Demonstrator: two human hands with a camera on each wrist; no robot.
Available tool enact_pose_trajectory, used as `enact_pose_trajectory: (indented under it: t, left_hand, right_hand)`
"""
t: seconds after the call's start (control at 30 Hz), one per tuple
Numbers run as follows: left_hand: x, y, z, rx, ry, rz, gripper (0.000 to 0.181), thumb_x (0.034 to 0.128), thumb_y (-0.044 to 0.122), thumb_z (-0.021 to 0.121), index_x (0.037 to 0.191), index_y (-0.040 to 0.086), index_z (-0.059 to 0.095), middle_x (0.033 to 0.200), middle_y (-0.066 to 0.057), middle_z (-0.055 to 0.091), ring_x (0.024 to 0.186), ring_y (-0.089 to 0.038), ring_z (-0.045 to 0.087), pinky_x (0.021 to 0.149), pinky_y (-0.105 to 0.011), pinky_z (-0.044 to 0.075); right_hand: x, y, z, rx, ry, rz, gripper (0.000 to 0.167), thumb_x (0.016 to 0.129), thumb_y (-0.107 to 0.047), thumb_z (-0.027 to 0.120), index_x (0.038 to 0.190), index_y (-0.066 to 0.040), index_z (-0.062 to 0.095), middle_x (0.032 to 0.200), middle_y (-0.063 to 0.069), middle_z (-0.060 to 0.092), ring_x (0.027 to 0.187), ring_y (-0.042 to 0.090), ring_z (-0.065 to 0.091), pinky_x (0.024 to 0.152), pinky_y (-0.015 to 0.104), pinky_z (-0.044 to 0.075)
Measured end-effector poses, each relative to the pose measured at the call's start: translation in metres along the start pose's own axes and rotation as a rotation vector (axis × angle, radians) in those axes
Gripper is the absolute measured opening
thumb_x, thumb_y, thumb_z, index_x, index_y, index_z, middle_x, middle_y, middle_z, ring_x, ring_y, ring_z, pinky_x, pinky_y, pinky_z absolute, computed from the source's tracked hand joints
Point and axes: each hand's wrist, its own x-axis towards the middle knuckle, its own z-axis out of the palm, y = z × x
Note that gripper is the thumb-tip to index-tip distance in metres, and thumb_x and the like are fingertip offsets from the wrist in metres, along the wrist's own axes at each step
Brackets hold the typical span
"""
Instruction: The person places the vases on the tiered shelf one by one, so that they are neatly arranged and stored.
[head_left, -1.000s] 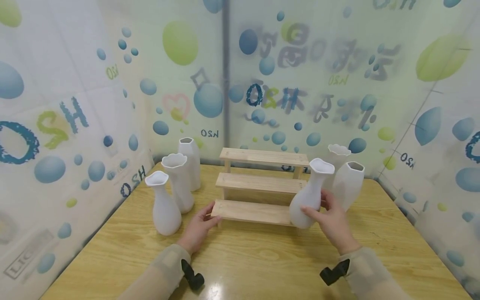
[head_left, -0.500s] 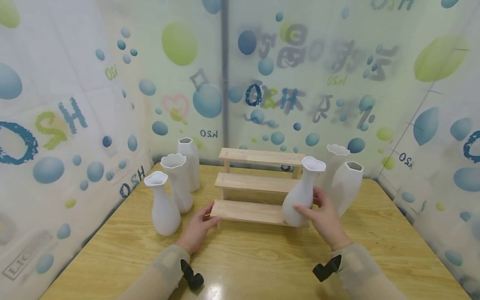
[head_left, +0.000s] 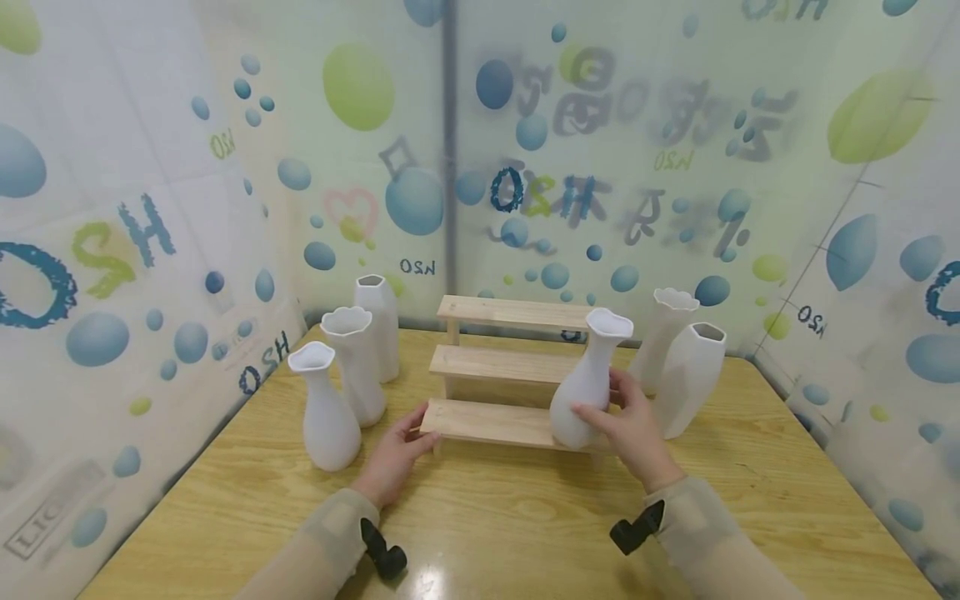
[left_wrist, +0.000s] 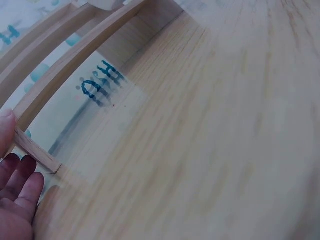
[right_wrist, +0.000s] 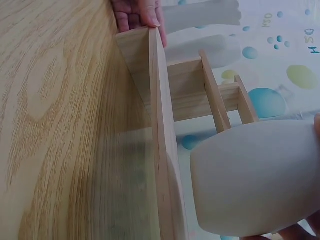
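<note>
My right hand holds a white vase with a narrow neck and wavy rim, fingers and thumb round its body. In the right wrist view the vase's flat base hangs slightly above the bottom board of a three-step wooden stand. It is over the right part of that board, nearly upright. My left hand grips the left end of the same board, thumb on top. In the left wrist view its fingers curl near the stand's side support.
Three white vases stand left of the stand: a narrow-necked vase, a scalloped one and an angular-mouthed one. To the right are another scalloped vase and a faceted vase. Printed curtains surround the wooden table.
My right hand has carried the vase leftward, from the board's right end to further in over the bottom step. The left hand stays on the stand.
</note>
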Motion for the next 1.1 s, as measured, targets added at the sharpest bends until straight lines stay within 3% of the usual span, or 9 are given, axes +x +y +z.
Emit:
enact_pose_trajectory:
  t: [0.47, 0.73, 0.83, 0.93, 1.1]
  left_hand:
    - [-0.001, 0.004, 0.0, 0.002, -0.012, -0.024, 0.065, 0.0898, 0.023, 0.069, 0.148, 0.018, 0.04, 0.147, -0.01, 0.04, 0.123, -0.028, 0.046, 0.104, -0.046, 0.036]
    - [-0.019, 0.034, 0.002, 0.003, -0.037, -0.04, 0.064, 0.0917, 0.017, 0.067, 0.148, 0.01, 0.038, 0.146, -0.015, 0.039, 0.121, -0.03, 0.046, 0.103, -0.045, 0.036]
    - [-0.022, 0.038, 0.002, 0.006, -0.035, -0.045, 0.063, 0.092, 0.016, 0.066, 0.148, 0.011, 0.038, 0.146, -0.014, 0.04, 0.121, -0.029, 0.046, 0.103, -0.045, 0.036]
    - [-0.02, 0.035, 0.002, 0.005, -0.034, -0.044, 0.064, 0.0917, 0.017, 0.067, 0.148, 0.011, 0.038, 0.146, -0.014, 0.04, 0.12, -0.029, 0.046, 0.103, -0.045, 0.036]
    - [-0.007, 0.016, 0.001, -0.001, -0.025, -0.043, 0.066, 0.0906, 0.021, 0.068, 0.149, 0.015, 0.037, 0.147, -0.013, 0.039, 0.121, -0.029, 0.046, 0.103, -0.047, 0.036]
  right_hand:
    - [0.006, -0.003, 0.013, 0.033, -0.015, -0.024, 0.082, 0.081, -0.041, 0.077, 0.145, -0.013, 0.034, 0.141, 0.009, 0.043, 0.126, 0.03, 0.04, 0.105, 0.055, 0.032]
    - [0.012, -0.001, 0.021, 0.051, -0.011, -0.071, 0.076, 0.08, -0.037, 0.079, 0.141, -0.013, 0.04, 0.136, 0.008, 0.048, 0.12, 0.029, 0.045, 0.102, 0.052, 0.036]
    - [0.013, -0.002, 0.023, 0.054, -0.013, -0.075, 0.076, 0.08, -0.036, 0.079, 0.141, -0.013, 0.041, 0.136, 0.008, 0.048, 0.119, 0.029, 0.045, 0.101, 0.052, 0.037]
    - [0.013, -0.002, 0.025, 0.054, -0.02, -0.064, 0.076, 0.08, -0.036, 0.079, 0.141, -0.013, 0.04, 0.135, 0.008, 0.048, 0.12, 0.029, 0.045, 0.101, 0.052, 0.037]
    - [0.013, -0.002, 0.028, 0.026, -0.026, -0.038, 0.078, 0.08, -0.042, 0.077, 0.142, -0.015, 0.038, 0.136, 0.009, 0.047, 0.121, 0.029, 0.045, 0.101, 0.053, 0.038]
